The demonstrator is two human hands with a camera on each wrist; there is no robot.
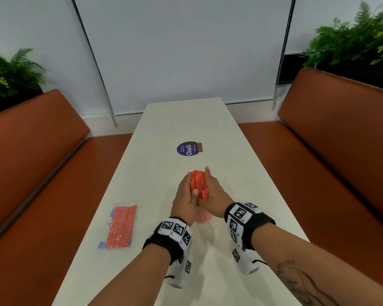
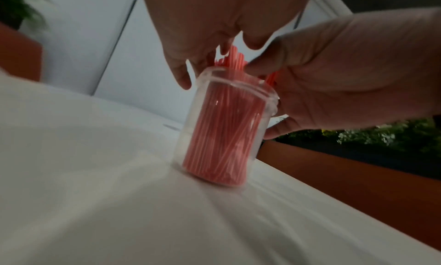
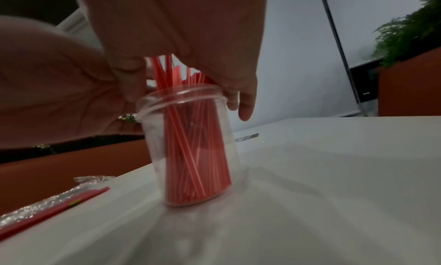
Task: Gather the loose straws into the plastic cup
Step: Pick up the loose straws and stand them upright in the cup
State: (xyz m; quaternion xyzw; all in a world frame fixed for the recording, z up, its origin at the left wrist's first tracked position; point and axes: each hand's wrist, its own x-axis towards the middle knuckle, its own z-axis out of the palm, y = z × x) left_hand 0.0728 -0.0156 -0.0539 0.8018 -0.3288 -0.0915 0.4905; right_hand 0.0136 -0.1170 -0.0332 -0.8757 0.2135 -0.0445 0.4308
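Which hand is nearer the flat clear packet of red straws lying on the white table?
Left. The left hand grips the bundle of red straws in the clear plastic cup on the side facing the packet; the right hand holds the bundle's far side.

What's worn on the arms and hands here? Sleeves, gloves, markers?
Hands are bare, no gloves or sleeves. The left wrist and right wrist each carry a black strap with white blocks printed with black square fiducial codes; a white camera pod hangs under each. The right forearm has a dark line tattoo.
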